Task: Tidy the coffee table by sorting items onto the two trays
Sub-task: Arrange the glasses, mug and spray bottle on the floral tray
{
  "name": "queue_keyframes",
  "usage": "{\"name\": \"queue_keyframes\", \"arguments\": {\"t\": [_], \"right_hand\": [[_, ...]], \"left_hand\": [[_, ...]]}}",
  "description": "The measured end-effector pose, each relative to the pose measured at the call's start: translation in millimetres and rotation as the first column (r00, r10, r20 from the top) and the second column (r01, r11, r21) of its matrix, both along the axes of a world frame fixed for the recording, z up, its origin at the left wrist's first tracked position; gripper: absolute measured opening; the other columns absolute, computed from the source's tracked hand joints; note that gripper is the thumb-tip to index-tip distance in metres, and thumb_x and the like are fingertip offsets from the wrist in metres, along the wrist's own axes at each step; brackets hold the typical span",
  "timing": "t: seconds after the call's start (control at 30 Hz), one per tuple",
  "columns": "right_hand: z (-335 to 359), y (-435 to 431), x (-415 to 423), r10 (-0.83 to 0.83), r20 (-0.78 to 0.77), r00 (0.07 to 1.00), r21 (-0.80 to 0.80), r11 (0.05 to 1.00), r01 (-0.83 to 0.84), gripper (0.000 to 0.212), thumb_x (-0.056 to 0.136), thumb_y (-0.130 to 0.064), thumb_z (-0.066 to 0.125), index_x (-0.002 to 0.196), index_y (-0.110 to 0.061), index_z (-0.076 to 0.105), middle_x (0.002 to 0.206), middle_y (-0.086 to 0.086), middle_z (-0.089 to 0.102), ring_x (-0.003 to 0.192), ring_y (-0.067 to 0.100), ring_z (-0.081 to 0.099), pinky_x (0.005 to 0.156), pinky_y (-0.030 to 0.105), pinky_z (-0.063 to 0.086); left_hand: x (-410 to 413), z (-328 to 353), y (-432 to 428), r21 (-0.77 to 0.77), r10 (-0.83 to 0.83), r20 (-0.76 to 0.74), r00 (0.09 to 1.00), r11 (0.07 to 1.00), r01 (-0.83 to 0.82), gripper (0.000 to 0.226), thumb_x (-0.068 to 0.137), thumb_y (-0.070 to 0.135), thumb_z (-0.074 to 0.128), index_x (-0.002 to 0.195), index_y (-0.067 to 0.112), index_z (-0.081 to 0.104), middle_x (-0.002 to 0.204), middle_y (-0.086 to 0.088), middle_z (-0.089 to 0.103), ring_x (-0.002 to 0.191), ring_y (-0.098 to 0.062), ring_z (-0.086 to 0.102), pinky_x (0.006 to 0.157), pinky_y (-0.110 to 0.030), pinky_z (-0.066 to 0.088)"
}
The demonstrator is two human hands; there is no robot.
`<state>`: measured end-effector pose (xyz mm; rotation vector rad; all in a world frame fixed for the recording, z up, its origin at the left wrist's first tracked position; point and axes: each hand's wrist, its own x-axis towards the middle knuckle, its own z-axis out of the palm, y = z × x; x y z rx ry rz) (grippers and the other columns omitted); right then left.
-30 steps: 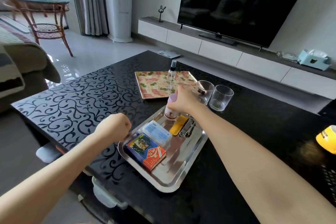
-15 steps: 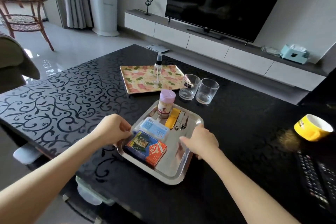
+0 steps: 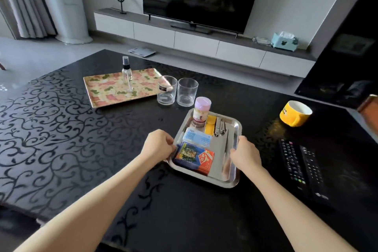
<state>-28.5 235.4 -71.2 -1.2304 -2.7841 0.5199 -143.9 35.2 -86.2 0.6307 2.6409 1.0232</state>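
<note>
A steel tray (image 3: 223,178) sits on the black coffee table. My left hand (image 3: 158,145) grips its left rim and my right hand (image 3: 244,154) grips its right rim. In the tray lie a blue-and-red card box (image 3: 194,157), a pale blue case (image 3: 197,138), a pink-capped bottle (image 3: 200,111), a yellow pouch (image 3: 210,127) and nail clippers (image 3: 220,127). A floral tray (image 3: 102,90) at the back left holds a clear spray bottle (image 3: 126,73). Two clear glasses (image 3: 166,93) (image 3: 187,92) stand between the trays.
A yellow mug (image 3: 295,113) stands at the right. Two black remotes (image 3: 301,166) lie near the right edge. Beyond the table are a white TV cabinet (image 3: 196,42), a TV and a tissue box (image 3: 284,41).
My right hand let go of the pink-capped bottle, now standing in the steel tray, and came back to grip the tray's right rim. My view shifted left to right across the table.
</note>
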Motion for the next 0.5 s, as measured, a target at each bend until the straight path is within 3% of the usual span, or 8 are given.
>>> {"name": "queue_keyframes", "arguments": {"t": [0.1,0.2,0.3,0.37,0.5], "right_hand": [[3,30,12,-0.054,0.027,0.998,0.032,0.998,0.053,0.027,0.091,-0.017,0.055,0.117,-0.01,0.048,0.108,0.009,0.062,0.085,0.021,0.059,0.059,0.026,0.042],[8,62,17,-0.103,0.059,0.993,0.065,0.993,0.1,0.03,0.091,-0.018,0.055,0.119,-0.01,0.047,0.112,0.01,0.061,0.096,0.025,0.062,0.063,0.029,0.045],[12,89,15,-0.112,0.097,0.989,0.097,0.99,0.103,0.036,0.091,-0.02,0.057,0.122,-0.01,0.046,0.114,0.01,0.061,0.1,0.025,0.061,0.067,0.03,0.048],[14,103,14,-0.109,0.132,0.985,0.114,0.989,0.094,0.04,0.09,-0.027,0.059,0.125,-0.012,0.045,0.115,0.009,0.061,0.102,0.025,0.061,0.068,0.03,0.048],[9,120,18,-0.088,0.191,0.978,0.115,0.991,0.067,0.041,0.091,-0.035,0.056,0.125,-0.015,0.044,0.11,0.007,0.061,0.096,0.022,0.062,0.069,0.03,0.053]], "left_hand": [[7,1,36,0.019,-0.02,0.015,1.0,1.0,0.019,0.014,0.077,0.012,0.063,0.07,0.001,0.07,0.066,-0.012,0.067,0.055,-0.022,0.058,0.062,-0.035,0.054],[10,6,74,0.024,-0.049,0.003,0.999,0.998,0.049,0.01,0.076,0.013,0.062,0.068,0.01,0.067,0.066,-0.005,0.058,0.058,-0.018,0.053,0.065,-0.036,0.054],[9,10,102,0.056,-0.07,0.039,0.997,0.996,0.068,0.015,0.077,0.011,0.061,0.07,0.001,0.068,0.063,-0.006,0.059,0.057,-0.025,0.063,0.063,-0.036,0.055],[7,10,117,0.074,-0.085,0.067,0.994,0.994,0.08,0.016,0.078,0.012,0.062,0.064,0.004,0.063,0.059,-0.007,0.058,0.06,-0.03,0.068,0.062,-0.036,0.058],[11,7,135,0.099,-0.085,0.135,0.987,0.992,0.072,0.007,0.079,0.012,0.065,0.073,0.011,0.061,0.071,-0.013,0.067,0.065,-0.032,0.07,0.065,-0.039,0.059]]}}
